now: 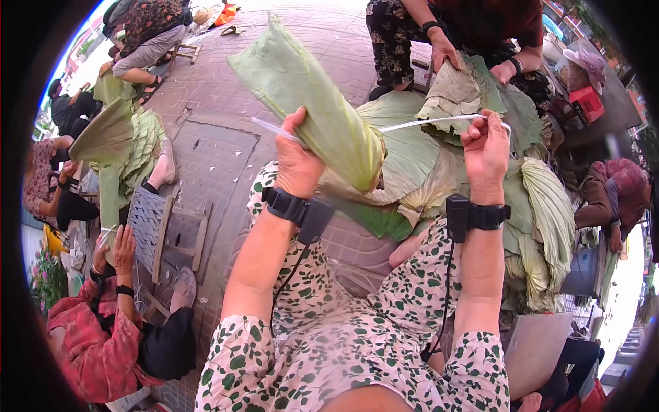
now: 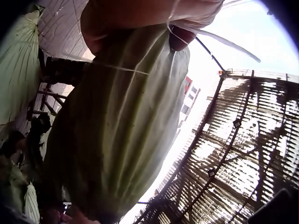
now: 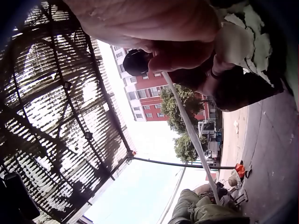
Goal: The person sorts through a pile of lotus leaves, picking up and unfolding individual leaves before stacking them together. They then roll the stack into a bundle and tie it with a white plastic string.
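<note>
A folded bundle of pale green leaves point(image 1: 316, 103) slants across the head view, its wide end up and to the left. My left hand point(image 1: 299, 154) grips its side, with a white strip end sticking out by the thumb. From the bundle a white strip point(image 1: 425, 122) runs taut to my right hand point(image 1: 486, 147), whose curled fingers pinch it. In the left wrist view the bundle point(image 2: 121, 121) hangs below the left hand point(image 2: 149, 11). The right wrist view shows the strip point(image 3: 187, 121) stretching down from the right hand's fingers point(image 3: 182, 56).
Large leaves point(image 1: 405, 151) lie in front of my knees, and more are heaped point(image 1: 542, 226) at the right. Opposite, a person handles leaves point(image 1: 460, 96). At the left, a seated person in red point(image 1: 103, 343) holds another bundle point(image 1: 110, 192) near a woven stool point(image 1: 147, 226).
</note>
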`<state>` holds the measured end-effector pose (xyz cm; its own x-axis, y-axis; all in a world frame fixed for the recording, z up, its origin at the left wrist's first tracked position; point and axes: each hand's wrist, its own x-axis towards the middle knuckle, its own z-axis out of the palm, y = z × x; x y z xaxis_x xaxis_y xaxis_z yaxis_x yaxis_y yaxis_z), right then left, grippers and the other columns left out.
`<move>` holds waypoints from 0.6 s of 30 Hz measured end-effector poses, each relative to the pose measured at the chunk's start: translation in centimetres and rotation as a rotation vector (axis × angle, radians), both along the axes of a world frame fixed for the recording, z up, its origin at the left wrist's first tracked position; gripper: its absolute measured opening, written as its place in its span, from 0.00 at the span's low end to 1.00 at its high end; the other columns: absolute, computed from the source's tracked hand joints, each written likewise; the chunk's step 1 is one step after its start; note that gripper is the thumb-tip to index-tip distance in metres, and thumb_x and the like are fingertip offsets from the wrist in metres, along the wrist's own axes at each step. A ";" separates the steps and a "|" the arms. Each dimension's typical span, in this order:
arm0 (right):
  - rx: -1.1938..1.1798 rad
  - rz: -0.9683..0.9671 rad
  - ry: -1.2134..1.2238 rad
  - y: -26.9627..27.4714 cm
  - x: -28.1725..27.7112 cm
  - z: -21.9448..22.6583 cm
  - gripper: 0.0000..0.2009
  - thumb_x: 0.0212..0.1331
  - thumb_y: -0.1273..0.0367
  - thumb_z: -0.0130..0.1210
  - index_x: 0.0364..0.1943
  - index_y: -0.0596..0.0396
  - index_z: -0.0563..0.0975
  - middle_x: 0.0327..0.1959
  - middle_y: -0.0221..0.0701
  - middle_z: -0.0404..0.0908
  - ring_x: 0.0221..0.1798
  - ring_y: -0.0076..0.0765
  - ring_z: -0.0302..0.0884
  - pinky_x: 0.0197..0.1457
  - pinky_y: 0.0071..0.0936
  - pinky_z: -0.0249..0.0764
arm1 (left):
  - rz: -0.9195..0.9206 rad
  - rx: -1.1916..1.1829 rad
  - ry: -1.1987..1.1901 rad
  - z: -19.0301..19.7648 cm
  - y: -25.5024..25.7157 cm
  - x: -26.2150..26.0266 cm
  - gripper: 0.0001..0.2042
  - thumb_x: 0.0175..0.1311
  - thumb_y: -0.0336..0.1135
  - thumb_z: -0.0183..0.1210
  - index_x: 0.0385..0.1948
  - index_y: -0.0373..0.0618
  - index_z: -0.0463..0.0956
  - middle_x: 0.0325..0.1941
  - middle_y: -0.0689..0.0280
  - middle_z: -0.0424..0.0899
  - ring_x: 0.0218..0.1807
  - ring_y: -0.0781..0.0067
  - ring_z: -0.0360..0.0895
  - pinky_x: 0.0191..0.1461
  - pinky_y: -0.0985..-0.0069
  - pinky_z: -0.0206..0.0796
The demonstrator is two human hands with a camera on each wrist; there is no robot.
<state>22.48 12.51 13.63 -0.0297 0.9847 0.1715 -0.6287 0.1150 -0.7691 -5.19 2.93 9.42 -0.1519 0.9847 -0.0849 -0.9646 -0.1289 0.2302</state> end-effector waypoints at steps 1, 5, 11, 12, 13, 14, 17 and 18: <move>-0.005 -0.017 0.013 -0.1 0.4 0.1 0.09 0.63 0.64 0.48 0.37 0.56 0.71 0.23 0.28 0.73 0.23 0.23 0.66 0.27 0.23 0.64 | 0.027 -0.020 0.018 0.1 0.0 0.1 0.20 0.58 0.38 0.50 0.50 0.39 0.70 0.52 0.58 0.74 0.55 0.59 0.70 0.63 0.61 0.57; 0.000 -0.085 0.061 -0.2 1.7 0.2 0.09 0.63 0.64 0.48 0.38 0.56 0.71 0.24 0.27 0.71 0.24 0.24 0.65 0.28 0.23 0.63 | -0.009 -0.012 -0.016 -0.3 0.3 0.0 0.19 0.58 0.38 0.50 0.50 0.39 0.70 0.53 0.58 0.74 0.55 0.58 0.70 0.63 0.61 0.57; 0.044 -0.165 0.115 0.1 4.7 0.1 0.10 0.63 0.64 0.47 0.39 0.56 0.71 0.25 0.27 0.72 0.24 0.24 0.65 0.29 0.24 0.63 | -0.024 0.026 -0.061 -0.6 0.7 -0.1 0.19 0.59 0.38 0.50 0.51 0.39 0.69 0.53 0.57 0.74 0.56 0.58 0.70 0.63 0.59 0.57; 0.055 -0.191 0.128 0.0 5.1 0.2 0.10 0.63 0.64 0.47 0.39 0.56 0.71 0.25 0.27 0.72 0.24 0.25 0.65 0.29 0.24 0.63 | 0.006 0.004 -0.046 -0.5 0.7 -0.1 0.19 0.59 0.38 0.50 0.51 0.39 0.68 0.53 0.57 0.74 0.56 0.58 0.70 0.63 0.59 0.57; 0.055 -0.216 0.123 -0.1 5.6 0.2 0.10 0.63 0.63 0.47 0.39 0.56 0.71 0.26 0.29 0.73 0.24 0.25 0.65 0.29 0.25 0.63 | 0.037 -0.018 -0.030 -0.5 0.7 -0.1 0.20 0.59 0.38 0.49 0.52 0.39 0.68 0.53 0.57 0.74 0.55 0.58 0.70 0.63 0.58 0.57; 0.056 -0.221 0.120 -0.2 6.1 0.1 0.10 0.63 0.63 0.47 0.39 0.56 0.71 0.26 0.29 0.73 0.24 0.25 0.65 0.29 0.25 0.63 | 0.032 -0.018 -0.033 -0.6 0.7 -0.2 0.20 0.59 0.38 0.49 0.52 0.39 0.68 0.53 0.57 0.74 0.55 0.58 0.70 0.63 0.58 0.57; 0.052 -0.238 0.168 -0.3 8.5 -0.1 0.10 0.65 0.64 0.45 0.37 0.55 0.71 0.27 0.30 0.75 0.26 0.26 0.65 0.30 0.24 0.64 | 0.019 0.004 0.009 -0.7 0.7 -0.1 0.20 0.59 0.37 0.50 0.52 0.38 0.68 0.53 0.57 0.74 0.55 0.58 0.70 0.63 0.59 0.58; 0.055 -0.246 0.164 -0.6 9.4 -0.2 0.10 0.65 0.64 0.45 0.37 0.55 0.71 0.27 0.30 0.75 0.26 0.26 0.65 0.30 0.24 0.64 | 0.044 -0.028 0.021 -0.4 0.6 0.0 0.20 0.59 0.37 0.50 0.52 0.38 0.68 0.53 0.57 0.74 0.55 0.58 0.70 0.62 0.59 0.58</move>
<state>31.93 11.92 13.46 0.2409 0.9480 0.2078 -0.6921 0.3180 -0.6480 -5.20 3.50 8.98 -0.1973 0.9744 -0.1082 -0.9529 -0.1647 0.2547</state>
